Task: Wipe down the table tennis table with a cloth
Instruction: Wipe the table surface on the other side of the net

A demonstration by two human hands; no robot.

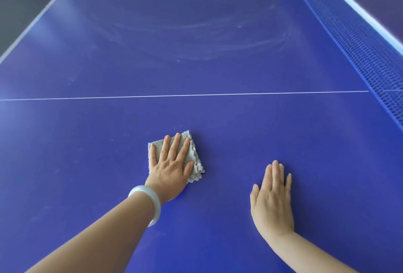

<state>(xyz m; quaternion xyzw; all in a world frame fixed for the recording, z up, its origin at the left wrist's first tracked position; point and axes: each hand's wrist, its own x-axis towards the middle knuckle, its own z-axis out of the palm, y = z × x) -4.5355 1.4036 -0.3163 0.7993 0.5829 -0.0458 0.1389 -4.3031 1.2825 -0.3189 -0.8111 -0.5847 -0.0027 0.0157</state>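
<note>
I work from a single view, the head camera. It sits high above the near long side of the bench (196, 54), tipped forward and down, and faces straight across to the far edge at 12 o'clock. A strip of wall and floor shows beyond that edge. The wide lens takes in the end line at 10 o'clock and the net (359, 43) running off at 2 o'clock. The camera is close: both forearms enter from the bottom, with the left hand (170, 170) at 7 o'clock and the right hand (272, 198) at 5 o'clock.
</note>
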